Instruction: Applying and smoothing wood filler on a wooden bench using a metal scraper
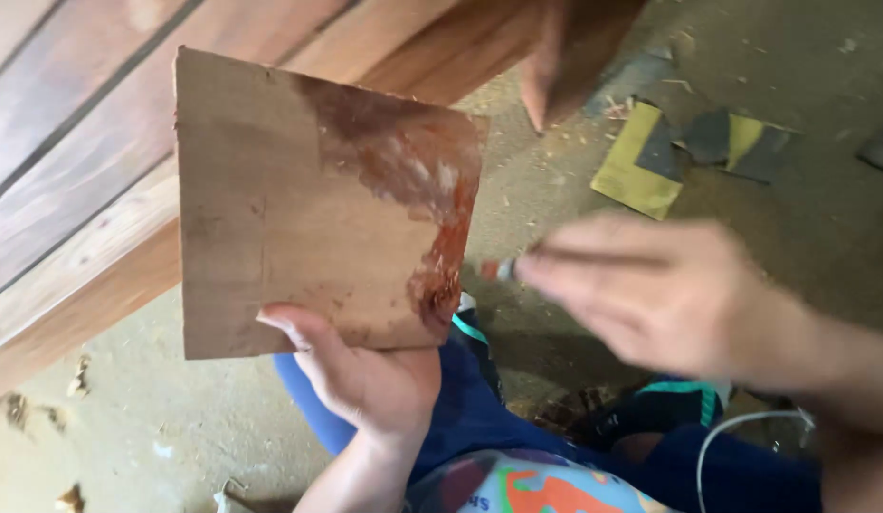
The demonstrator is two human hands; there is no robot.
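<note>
Under the board point(308, 204) — left hand point(365, 370) gripping its lower edge

The floor point(821, 218) is grey-brown and dusty, with fine sawdust and small wood chips spread over it. On the left, several long wooden planks point(71, 161) lie side by side and run diagonally; their colour goes from pale pink to reddish brown, with dark gaps between them. Near the top right, some sheets of sandpaper point(641, 166), yellow and dark grey, lie flat on the floor and partly overlap. The light is soft and even, without hard shadows.
</note>
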